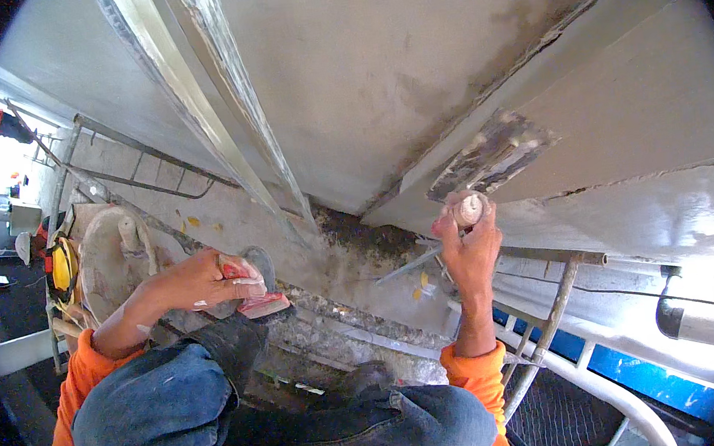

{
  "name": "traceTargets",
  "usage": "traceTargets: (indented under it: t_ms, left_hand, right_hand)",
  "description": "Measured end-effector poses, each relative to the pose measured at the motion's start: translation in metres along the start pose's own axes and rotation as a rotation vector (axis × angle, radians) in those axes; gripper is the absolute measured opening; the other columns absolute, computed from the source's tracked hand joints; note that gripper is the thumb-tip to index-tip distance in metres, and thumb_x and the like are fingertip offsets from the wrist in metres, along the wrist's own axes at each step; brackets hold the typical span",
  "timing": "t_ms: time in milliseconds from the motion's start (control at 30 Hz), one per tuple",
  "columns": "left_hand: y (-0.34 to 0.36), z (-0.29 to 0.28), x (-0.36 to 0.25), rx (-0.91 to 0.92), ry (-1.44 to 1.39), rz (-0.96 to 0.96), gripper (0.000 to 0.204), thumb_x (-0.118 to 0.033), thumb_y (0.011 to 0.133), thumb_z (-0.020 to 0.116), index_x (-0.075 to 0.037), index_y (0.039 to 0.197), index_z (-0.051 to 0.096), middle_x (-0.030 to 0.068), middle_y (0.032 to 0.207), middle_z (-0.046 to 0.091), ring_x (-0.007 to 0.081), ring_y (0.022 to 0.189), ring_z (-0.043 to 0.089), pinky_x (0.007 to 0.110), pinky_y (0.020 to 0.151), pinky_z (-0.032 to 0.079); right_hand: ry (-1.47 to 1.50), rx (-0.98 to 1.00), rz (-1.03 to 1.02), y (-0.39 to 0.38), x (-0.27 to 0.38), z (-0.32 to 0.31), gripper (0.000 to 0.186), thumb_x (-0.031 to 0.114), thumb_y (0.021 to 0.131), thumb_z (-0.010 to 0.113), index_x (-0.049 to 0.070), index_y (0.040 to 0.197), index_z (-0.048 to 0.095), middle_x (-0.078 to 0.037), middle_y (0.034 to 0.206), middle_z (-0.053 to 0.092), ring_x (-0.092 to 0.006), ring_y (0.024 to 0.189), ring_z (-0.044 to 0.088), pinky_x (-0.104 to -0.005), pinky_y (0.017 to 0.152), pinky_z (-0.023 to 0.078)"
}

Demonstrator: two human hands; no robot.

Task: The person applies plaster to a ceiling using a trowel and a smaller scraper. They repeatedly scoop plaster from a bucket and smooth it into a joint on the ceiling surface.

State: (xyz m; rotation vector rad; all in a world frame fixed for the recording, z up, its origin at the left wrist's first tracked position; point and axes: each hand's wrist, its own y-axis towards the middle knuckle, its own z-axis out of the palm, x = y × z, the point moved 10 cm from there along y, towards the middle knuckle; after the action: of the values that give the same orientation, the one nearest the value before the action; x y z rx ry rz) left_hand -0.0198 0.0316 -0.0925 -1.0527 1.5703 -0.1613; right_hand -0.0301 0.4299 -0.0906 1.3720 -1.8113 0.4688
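**Picture desk:** Where is the trowel (484, 173) as you work, and how are your 2 hands placed?

**Photographer:** It is out ahead of your right hand (469, 233), its smeared blade (506, 149) lying along the pale grey wall (634, 124). Your right fingers are clamped around the handle (470, 208), its rounded butt facing you. Your left hand (202, 281) grips a red tool (265, 305) near your knee, fingers curled and closed on it; they hide too much of it to tell its exact shape.

**Picture desk:** How is the trowel likely to handle for you?

**Photographer:** Light enough for 1 hand, by its look, with a thin, stiff blade that probably flexes only slightly. It is hardly fragile, though a knock could nick an edge. Whitish residue coats the handle end and may make it slippery if wet.

**Picture desk:** And your best hold?

**Photographer:** Around the handle, as you have it, thumb and fingers wrapped on opposite sides, clear of the blade's edges. For the red tool, the part inside your left fist seems the sensible grip.
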Motion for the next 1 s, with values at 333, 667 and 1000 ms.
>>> traceTargets:
  t_ms: [333, 667, 1000]
  left_hand:
    - [-0.003, -0.001, 0.0, -0.008, -0.025, 0.048, 0.033, -0.03, 0.101, 0.072, -0.001, 0.116, 0.076, 0.0115, 0.104, 0.079, 0.0142, 0.092, 0.069, 0.033, 0.087, 0.054]
    - [0.003, 0.002, -0.008, 0.031, -0.055, 0.01, 0.033, -0.028, 0.101, 0.071, 0.0, 0.118, 0.075, 0.0099, 0.11, 0.079, 0.0139, 0.098, 0.07, 0.032, 0.091, 0.054]
    - [-0.003, 0.002, 0.007, 0.018, -0.05, -0.057, 0.033, -0.03, 0.102, 0.07, -0.001, 0.117, 0.075, 0.0108, 0.11, 0.079, 0.0164, 0.097, 0.072, 0.033, 0.091, 0.054]
  right_hand:
    - [-0.053, 0.014, 0.152, -0.048, -0.101, 0.052, 0.046, 0.02, 0.092, 0.074, -0.004, 0.127, 0.055, -0.022, 0.095, 0.074, -0.0436, 0.086, 0.074, -0.047, 0.075, 0.058]
    - [-0.022, -0.016, -0.06, -0.006, -0.025, 0.014, 0.045, 0.017, 0.094, 0.073, -0.007, 0.126, 0.054, -0.025, 0.106, 0.073, -0.0433, 0.097, 0.074, -0.0478, 0.086, 0.058]
    - [-0.104, 0.028, 0.156, -0.062, -0.13, 0.065, 0.041, 0.015, 0.091, 0.073, -0.004, 0.122, 0.056, -0.023, 0.095, 0.074, -0.0414, 0.088, 0.075, -0.0464, 0.078, 0.058]
